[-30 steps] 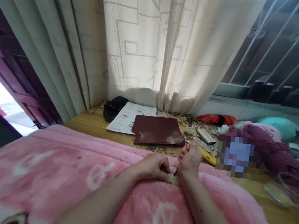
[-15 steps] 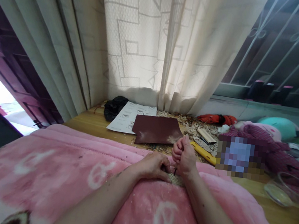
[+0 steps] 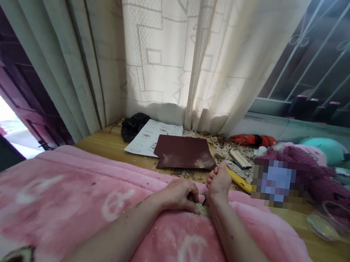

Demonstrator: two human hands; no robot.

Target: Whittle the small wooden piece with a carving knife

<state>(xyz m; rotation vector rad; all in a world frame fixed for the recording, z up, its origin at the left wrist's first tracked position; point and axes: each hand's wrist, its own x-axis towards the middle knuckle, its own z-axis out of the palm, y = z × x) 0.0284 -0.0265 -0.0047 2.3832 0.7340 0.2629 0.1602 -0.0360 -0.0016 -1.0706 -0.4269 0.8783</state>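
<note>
"What does the head view give you?"

"I see my left hand [image 3: 183, 195], grip narrow, pinching the edge of a pale textured piece [image 3: 204, 210], which lies on the pink blanket [image 3: 73, 203] between my hands."

"And the right?"

"My right hand [image 3: 219, 184] is curled in a fist around a slim dark tool [image 3: 204, 201]; only a short end shows, near the piece."

"Beyond them?"

"On the wooden desk [image 3: 95, 141], a maroon sheet [image 3: 185, 151] overlaps white paper [image 3: 145, 138], and a yellow object [image 3: 239, 180] lies near my right hand."
</note>
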